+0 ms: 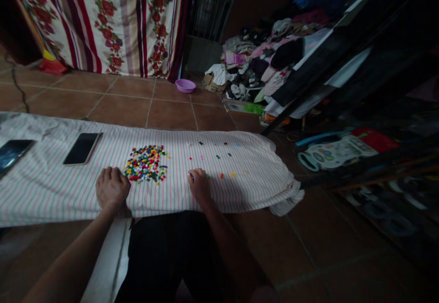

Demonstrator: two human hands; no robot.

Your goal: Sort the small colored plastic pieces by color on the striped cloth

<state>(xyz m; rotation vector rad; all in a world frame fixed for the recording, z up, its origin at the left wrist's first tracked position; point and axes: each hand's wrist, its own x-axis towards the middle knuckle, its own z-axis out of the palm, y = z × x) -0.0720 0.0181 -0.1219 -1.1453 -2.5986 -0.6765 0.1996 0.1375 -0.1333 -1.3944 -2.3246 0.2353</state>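
A mixed heap of tiny coloured pieces (146, 163) lies on a striped cloth (164, 202). Just left of it, my left hand (112, 186) rests on the cloth as a loose fist, with nothing showing in it. My right hand (200, 186) is low over the cloth, right of the heap, its fingertips pinched on a small dark blue piece (191, 176). Around and beyond it, little pieces lie spread out by colour, among them a red piece (190, 158), an orange piece (222, 175) and a yellow piece (232, 174). The pieces' exact shape is too small to tell.
A phone (82, 149) lies left of the heap, and a second dark device (13, 153) is farther left. Beyond the cloth are a tiled floor (126, 106), a purple basin (185, 86), a floral curtain (120, 24) and piled clothes (267, 56). A dark rack stands at right.
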